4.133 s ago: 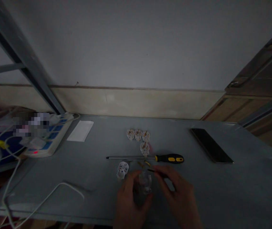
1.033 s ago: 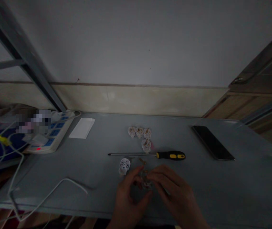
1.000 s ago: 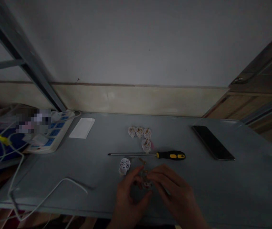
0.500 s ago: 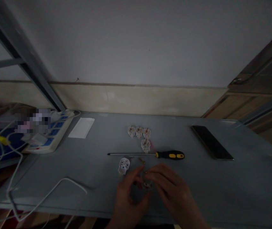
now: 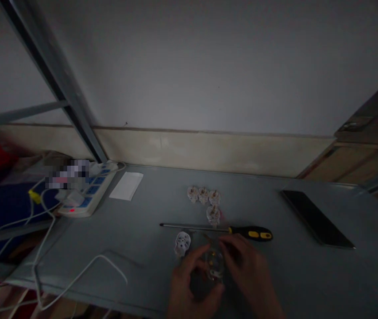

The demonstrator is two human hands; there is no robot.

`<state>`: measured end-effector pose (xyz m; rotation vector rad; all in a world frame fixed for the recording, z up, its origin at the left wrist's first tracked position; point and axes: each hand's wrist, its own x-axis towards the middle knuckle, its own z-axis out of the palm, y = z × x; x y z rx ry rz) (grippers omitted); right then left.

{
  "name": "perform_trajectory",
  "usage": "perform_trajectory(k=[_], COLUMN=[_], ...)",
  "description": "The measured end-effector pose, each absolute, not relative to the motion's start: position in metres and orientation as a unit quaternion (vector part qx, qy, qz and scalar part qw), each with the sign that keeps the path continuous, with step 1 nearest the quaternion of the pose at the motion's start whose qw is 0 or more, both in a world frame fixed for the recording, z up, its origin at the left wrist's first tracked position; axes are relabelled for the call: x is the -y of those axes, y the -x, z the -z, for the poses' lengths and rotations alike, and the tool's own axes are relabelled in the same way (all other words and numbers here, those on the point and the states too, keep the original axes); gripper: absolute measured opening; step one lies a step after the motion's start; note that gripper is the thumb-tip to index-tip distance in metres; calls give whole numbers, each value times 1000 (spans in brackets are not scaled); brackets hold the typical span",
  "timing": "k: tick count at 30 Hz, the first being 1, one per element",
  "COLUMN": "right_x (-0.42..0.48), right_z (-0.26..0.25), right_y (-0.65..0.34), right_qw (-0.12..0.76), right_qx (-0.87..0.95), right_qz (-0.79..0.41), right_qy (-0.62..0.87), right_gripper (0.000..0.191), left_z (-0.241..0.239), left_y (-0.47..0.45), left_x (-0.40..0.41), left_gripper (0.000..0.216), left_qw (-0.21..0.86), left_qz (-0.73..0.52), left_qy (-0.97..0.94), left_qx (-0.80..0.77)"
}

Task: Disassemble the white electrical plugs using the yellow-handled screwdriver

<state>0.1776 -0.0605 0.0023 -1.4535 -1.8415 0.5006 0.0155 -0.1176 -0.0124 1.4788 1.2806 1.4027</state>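
Note:
My left hand (image 5: 190,283) is closed around the edge of an open plug shell (image 5: 216,262), which shows brass parts inside. Close to the shell's upper right, my right hand (image 5: 247,259) has its fingers drawn together; anything between them is hidden. A small brass pin (image 5: 208,238) lies on the table just beyond the fingertips. To the left of my hands rests a white plug cover (image 5: 182,242) with holes in it. A screwdriver (image 5: 250,232) with a black and yellow handle lies crosswise beyond my hands.
Several plug halves with brass pins, including one plug half (image 5: 213,214) nearest the screwdriver, lie farther back. A dark phone (image 5: 317,218) is on the right. On the left are a white paper (image 5: 126,186), a power strip (image 5: 91,199) and a white cable (image 5: 76,277).
My right fingers have moved off the plug shell to its right, so its brass parts show more. The whole view has shifted, with things appearing lower and farther right.

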Motion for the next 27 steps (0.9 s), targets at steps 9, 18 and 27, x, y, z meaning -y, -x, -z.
perform_trajectory(k=[9,18,27], right_x=[59,84,89], right_z=[-2,-45,-52], right_y=[-164,-179,-166], right_qw=[362,491,466], right_qx=[681,696,762], right_qz=[-236,-219,-127], right_qy=[591,477,432], right_gripper=[23,9,12], left_z=[12,7,1], left_y=[-11,-13,-17], left_x=[115,118,117], left_gripper=[67,62,55], left_qw=[365,364,376], left_qz=[-530,-530,-561], left_qy=[-589,-578,-546], left_qx=[-489,-502,-496])
